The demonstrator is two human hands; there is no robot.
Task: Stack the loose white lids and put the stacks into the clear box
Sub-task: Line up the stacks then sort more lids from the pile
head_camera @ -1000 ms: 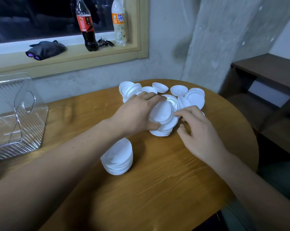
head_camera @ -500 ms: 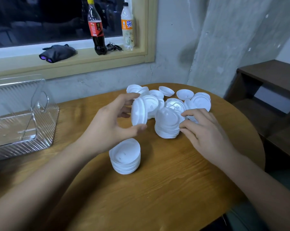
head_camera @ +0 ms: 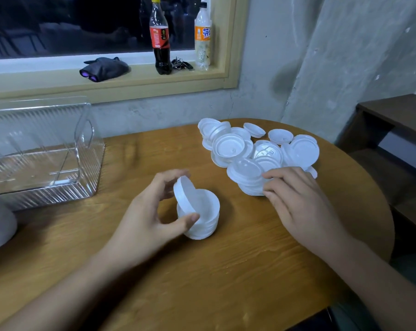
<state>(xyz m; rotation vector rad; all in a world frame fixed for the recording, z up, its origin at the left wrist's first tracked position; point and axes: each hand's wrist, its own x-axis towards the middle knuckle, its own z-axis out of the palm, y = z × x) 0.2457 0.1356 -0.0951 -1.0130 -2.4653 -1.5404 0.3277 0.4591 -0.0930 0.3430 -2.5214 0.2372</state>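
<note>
Left hand [head_camera: 152, 211] pinches one lid [head_camera: 184, 194] between thumb and fingertips, tilted almost on edge right over the near stack [head_camera: 202, 216]. Right hand [head_camera: 295, 201] has thumb and fingers curled against the side of a second stack [head_camera: 246, 177], at the near edge of the loose pile [head_camera: 262, 149]. The box [head_camera: 42, 151] sits well apart at the table's [head_camera: 226, 271] left, with no lids in it that I can see.

What I'd worry about: that lid is going in at a steep angle. If it lands cocked, it probably won't nest, and the rim could catch and shove the top of the stack sideways. The second stack already leans (its layers look offset), so a nudge from the right hand could slide it apart or push it into the pile. The pile itself is a jumble, some lids face up, some flipped or propped on each other, so mixed orientation could spoil the nesting too.

The lids look like thin white moulded plastic: round, shallow, with a raised rim and a smooth matte surface. They're likely light and slippery. The box is clear hard plastic with ribbed walls and a cut-out handle. The table is rounded, with a wood-grain top.
</note>
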